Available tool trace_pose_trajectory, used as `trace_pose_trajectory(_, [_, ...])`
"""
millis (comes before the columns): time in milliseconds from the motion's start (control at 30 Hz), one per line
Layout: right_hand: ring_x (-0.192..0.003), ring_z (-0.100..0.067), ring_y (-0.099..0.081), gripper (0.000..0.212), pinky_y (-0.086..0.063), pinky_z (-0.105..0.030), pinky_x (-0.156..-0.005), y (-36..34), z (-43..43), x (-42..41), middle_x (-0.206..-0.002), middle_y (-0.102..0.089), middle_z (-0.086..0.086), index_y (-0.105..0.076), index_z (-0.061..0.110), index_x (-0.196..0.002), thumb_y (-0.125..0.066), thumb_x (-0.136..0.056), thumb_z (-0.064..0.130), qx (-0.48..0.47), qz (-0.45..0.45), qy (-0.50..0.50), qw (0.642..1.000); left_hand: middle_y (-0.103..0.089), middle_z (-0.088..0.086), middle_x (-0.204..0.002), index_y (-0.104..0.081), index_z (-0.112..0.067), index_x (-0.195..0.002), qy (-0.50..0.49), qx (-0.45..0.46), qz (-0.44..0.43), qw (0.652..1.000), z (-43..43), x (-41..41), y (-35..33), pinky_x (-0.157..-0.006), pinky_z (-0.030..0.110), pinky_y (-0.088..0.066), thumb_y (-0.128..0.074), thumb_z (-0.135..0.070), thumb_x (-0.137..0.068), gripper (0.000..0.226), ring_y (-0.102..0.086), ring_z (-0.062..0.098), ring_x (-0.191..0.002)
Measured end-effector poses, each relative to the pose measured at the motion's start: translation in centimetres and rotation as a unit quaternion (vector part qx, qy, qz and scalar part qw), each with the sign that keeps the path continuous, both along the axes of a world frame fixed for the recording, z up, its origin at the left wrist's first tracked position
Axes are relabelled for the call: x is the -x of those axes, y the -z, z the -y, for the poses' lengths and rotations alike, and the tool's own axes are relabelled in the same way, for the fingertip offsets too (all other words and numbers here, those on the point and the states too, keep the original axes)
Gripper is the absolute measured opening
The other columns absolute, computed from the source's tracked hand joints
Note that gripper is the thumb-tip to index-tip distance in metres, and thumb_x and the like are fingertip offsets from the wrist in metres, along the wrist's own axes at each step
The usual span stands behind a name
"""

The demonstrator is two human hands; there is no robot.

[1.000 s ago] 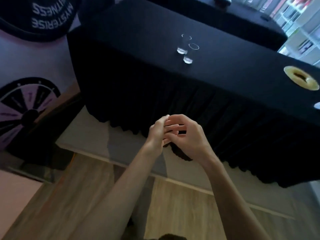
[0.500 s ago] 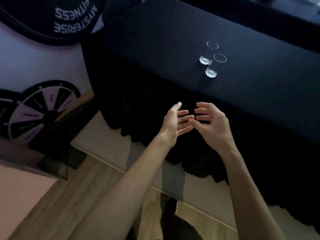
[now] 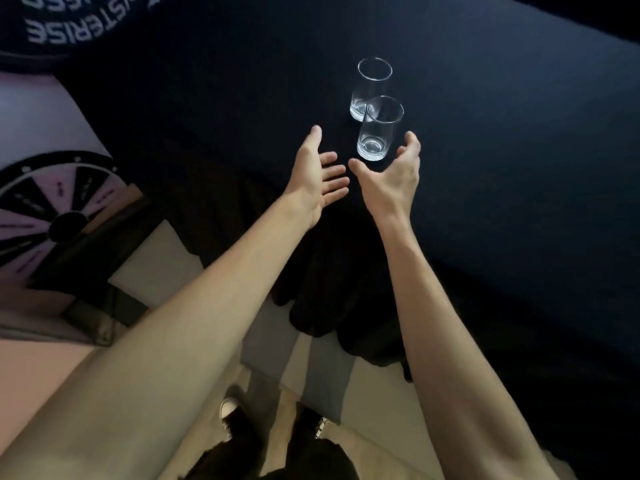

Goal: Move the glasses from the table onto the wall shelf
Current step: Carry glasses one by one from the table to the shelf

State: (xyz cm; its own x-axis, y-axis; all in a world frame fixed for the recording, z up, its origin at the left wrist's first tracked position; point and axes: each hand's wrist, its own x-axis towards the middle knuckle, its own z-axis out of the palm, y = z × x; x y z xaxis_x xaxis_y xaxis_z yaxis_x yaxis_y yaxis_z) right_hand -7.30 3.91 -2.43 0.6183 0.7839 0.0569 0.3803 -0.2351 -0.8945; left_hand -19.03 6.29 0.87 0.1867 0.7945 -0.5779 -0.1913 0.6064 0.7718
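Two clear empty glasses stand upright on the black-clothed table (image 3: 502, 168). The near glass (image 3: 378, 131) partly overlaps the far glass (image 3: 370, 84) behind it. My right hand (image 3: 391, 178) is open just below and to the right of the near glass, thumb and fingers spread on either side of its base, not touching it. My left hand (image 3: 318, 174) is open with the palm turned right, a little left of the near glass, holding nothing. No wall shelf is in view.
The table's pleated black skirt (image 3: 329, 271) hangs down to the floor in front of me. A prize wheel (image 3: 59, 206) leans at the left. A dark banner with white lettering (image 3: 69, 22) is at the top left. My shoes (image 3: 232, 414) show on the wooden floor.
I have stepped closer to the table. Both hands separated from each other, opened and reached forward to the near glass; the glasses themselves have not moved.
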Motion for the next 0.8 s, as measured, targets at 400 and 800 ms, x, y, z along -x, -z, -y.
trace_pose_trajectory(400, [-0.114, -0.014, -0.069, 0.063, -0.054, -0.035, -0.100, 0.7, -4.0, -1.2, -0.124, -0.071, 0.004, -0.056, 0.019, -0.134, -0.085, -0.080, 0.036, -0.012, 0.011, 0.000, 1.000, -0.064, 0.023, -0.134, -0.053, -0.001, -0.143, -0.021, 0.044, 0.055, 0.997, -2.9, -1.0, 0.9, -0.104, 0.049, -0.054, -0.045, -0.061, -0.101, 0.074, -0.068, 0.036, -0.117])
trace_pose_trajectory(800, [-0.103, 0.001, -0.068, 0.051, -0.061, -0.025, -0.087, -0.2, 5.1, 6.0, -0.108, -0.067, 0.014, -0.058, 0.024, -0.118, -0.089, -0.078, 0.022, -0.051, -0.036, -0.237, 0.970, -0.080, 0.014, -0.111, -0.072, -0.011, -0.118, -0.086, 0.020, 0.043, 0.995, 4.5, 7.2, 1.1, -0.084, 0.040, -0.064, -0.071, -0.041, -0.090, 0.041, -0.079, 0.027, -0.098])
